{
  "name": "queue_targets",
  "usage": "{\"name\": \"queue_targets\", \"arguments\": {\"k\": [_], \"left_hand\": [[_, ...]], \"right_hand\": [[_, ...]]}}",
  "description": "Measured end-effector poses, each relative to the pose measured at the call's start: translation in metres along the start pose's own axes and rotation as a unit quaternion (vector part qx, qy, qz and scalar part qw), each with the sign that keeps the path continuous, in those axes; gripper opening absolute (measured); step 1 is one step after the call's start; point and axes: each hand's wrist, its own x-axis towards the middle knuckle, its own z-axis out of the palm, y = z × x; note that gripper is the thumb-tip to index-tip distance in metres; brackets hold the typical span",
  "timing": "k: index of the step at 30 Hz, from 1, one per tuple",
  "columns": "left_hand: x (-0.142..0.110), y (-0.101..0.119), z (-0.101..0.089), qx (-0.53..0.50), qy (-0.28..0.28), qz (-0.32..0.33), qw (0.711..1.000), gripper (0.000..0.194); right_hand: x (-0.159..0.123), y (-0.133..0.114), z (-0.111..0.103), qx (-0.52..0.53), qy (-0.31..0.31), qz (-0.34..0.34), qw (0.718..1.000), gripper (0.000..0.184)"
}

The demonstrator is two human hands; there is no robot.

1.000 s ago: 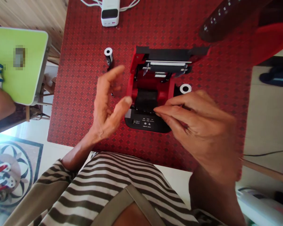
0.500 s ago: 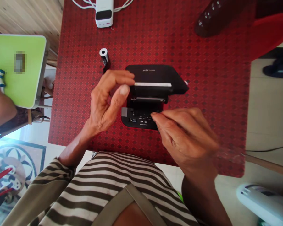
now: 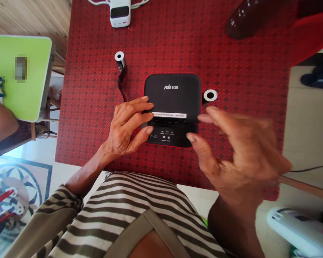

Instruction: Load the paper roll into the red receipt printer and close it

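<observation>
A black-and-red thermal receipt printer (image 3: 172, 95) sits near the middle of the counter (image 3: 91, 114), which is covered in a red diamond-patterned cloth, with its black lid shut and a white label strip (image 3: 169, 115) across the lid's front part. The person's left hand (image 3: 123, 130) rests at the printer's near left corner: the fingertips lie on the lid just beside the label, and the thumb reaches toward the control panel (image 3: 164, 138). That grip is loose, with the fingers and thumb apart and nothing clamped between them. The right hand (image 3: 239, 154) is blurred, hovering over the printer's near right corner, its grip wide apart and holding nothing; its thumb is close to the control panel, though contact cannot be told. Just beyond the printer's right side lies a small paper roll (image 3: 210, 95) with a black core. Left of the printer stands a second paper roll (image 3: 120, 61), trailing a dark strip (image 3: 122, 80) across the cloth. A white power bank (image 3: 120, 12) with white cables sits at the counter's far edge.
</observation>
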Motion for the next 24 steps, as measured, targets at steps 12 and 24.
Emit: {"name": "queue_targets", "arguments": {"k": [12,24], "left_hand": [[-0.005,-0.01,0.0,0.004,-0.012,0.024,1.0,0.034],[-0.028,0.032,0.022,-0.138,0.112,-0.281,0.943,0.043]], "right_hand": [[-0.02,0.001,0.005,0.0,-0.047,0.03,0.998,0.041],[-0.057,-0.007,0.025,0.092,0.081,0.21,0.97,0.044]]}}
